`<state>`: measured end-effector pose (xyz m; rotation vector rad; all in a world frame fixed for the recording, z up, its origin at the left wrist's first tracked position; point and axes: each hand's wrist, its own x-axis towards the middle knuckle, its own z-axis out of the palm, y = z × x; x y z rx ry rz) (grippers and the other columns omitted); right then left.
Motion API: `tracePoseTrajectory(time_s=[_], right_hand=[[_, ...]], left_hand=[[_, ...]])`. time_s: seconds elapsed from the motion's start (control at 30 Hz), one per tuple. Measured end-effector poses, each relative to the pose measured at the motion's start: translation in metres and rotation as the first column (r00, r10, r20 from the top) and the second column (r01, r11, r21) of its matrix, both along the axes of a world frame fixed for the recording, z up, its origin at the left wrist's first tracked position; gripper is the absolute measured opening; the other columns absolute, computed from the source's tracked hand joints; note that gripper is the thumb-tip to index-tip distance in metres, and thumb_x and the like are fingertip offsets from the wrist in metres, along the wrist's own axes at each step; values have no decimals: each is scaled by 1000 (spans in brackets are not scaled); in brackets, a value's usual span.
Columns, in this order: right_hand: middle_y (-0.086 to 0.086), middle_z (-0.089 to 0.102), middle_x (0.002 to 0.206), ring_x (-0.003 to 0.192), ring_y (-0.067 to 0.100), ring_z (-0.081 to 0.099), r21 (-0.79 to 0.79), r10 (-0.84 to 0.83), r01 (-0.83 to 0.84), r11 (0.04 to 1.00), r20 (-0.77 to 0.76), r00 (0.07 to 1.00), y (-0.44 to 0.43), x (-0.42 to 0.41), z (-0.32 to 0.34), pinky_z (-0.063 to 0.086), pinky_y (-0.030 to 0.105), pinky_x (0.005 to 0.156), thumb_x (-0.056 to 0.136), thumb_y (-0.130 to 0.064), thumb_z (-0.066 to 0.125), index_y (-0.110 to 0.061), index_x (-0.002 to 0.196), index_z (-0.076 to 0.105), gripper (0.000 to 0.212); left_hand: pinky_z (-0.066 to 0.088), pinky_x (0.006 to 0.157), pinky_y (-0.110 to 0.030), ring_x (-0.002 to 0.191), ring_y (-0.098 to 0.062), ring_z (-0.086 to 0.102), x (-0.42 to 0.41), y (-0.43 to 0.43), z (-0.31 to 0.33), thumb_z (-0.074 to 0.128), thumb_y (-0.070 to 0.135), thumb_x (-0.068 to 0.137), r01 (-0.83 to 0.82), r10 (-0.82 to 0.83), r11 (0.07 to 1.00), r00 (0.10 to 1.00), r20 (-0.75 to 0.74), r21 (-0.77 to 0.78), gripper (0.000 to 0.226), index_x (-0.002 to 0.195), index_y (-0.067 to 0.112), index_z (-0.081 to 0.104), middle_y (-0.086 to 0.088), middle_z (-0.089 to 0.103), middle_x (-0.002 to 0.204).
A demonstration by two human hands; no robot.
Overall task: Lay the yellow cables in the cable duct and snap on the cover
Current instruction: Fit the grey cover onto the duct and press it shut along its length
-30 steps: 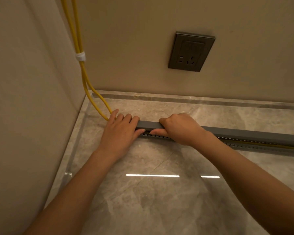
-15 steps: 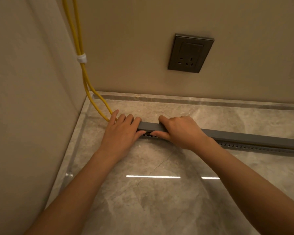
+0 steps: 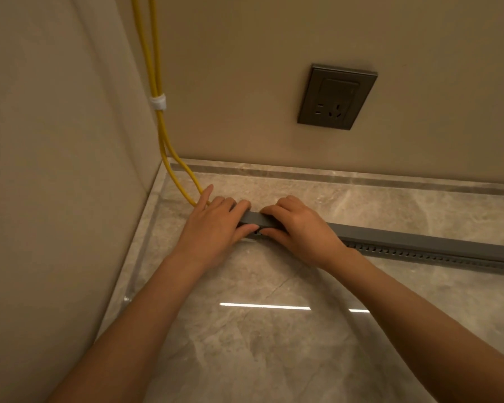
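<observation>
Both hands closer together vs 0.5 s ago. Left hand (image 3: pixel 216 225) & right hand (image 3: pixel 298 228) pinch the grey cover (image 3: pixel 419 242), thumbs in front, fingers over top, on cable duct (image 3: pixel 437 255) lying on floor (image 3: pixel 274 344). Yellow cables (image 3: pixel 157 82) drop down the wall corner, disappearing behind left hand.

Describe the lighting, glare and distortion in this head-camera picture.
Head view: dim, warm light; the polished floor mirrors a bright strip light as white glare between the forearms; wide-angle bend tilts the walls and outlet; the hands and cover look sharp, with only soft shadows.
</observation>
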<state>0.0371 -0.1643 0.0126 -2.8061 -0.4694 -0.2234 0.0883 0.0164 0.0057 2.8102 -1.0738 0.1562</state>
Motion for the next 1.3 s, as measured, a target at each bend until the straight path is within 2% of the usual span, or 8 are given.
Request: tracePoseTrajectory(time_s=[0.13,0.33,0.5,0.67,0.97,1.1,1.23,1.3], right_hand=[[10,61,98,92,23,51,33,-18,20,999,-60,998,-3,4,-2,42,30,78,88,-29,60,-9,115,59,34],[7,60,100,91,17,49,29,-25,29,999,-143,989,-6,9,-4,35,21,76,90,-32,55,-12,117,58,33],[5,60,98,83,10,45,58,-31,43,997,-206,978,-7,9,-1,35,21,73,90,-33,54,-15,116,60,31],[3,61,96,82,10,47,49,-51,65,997,-239,970,-5,8,1,38,23,72,91,-34,52,-18,115,61,30],[6,62,100,93,19,51,-1,-76,77,997,-202,976,10,9,1,37,26,75,93,-32,50,-15,119,59,32],[5,62,100,91,20,54,-20,-91,89,996,-203,975,17,8,0,44,30,76,87,-36,59,-15,116,59,36],[5,64,100,90,21,55,-66,-88,76,995,-201,976,17,7,0,48,36,76,82,-37,66,-16,113,58,39],[5,65,98,88,21,56,-47,-69,61,997,-205,976,17,6,1,47,34,75,81,-37,66,-16,111,60,38]], left_hand=[[-3,114,-43,118,-21,52,12,19,12,35,39,94,-45,46,999,990,131,-10,40,115,15,60,-4,68,107],[-10,113,-43,132,-17,40,9,35,12,46,24,93,-48,36,996,989,143,81,26,101,15,69,0,68,112],[-20,109,-38,136,-16,33,3,37,7,59,33,84,-65,49,992,989,139,110,33,111,15,66,2,65,118],[-24,106,-40,142,-14,17,4,33,-1,55,40,86,-54,38,992,990,139,114,35,112,18,63,6,61,123],[-24,107,-33,139,-13,22,5,33,-9,59,39,84,-118,111,992,984,137,39,37,111,15,64,3,66,116],[-23,107,-34,137,-15,26,6,35,-9,60,40,83,-109,102,993,985,142,43,37,107,13,65,1,67,112],[-25,105,-32,139,-17,24,5,37,-9,67,36,78,-93,98,995,985,144,-44,42,112,12,62,-1,63,120],[-14,113,-37,139,-19,26,-2,39,-11,70,27,75,-84,126,968,978,168,-238,51,122,11,57,-4,57,131]])
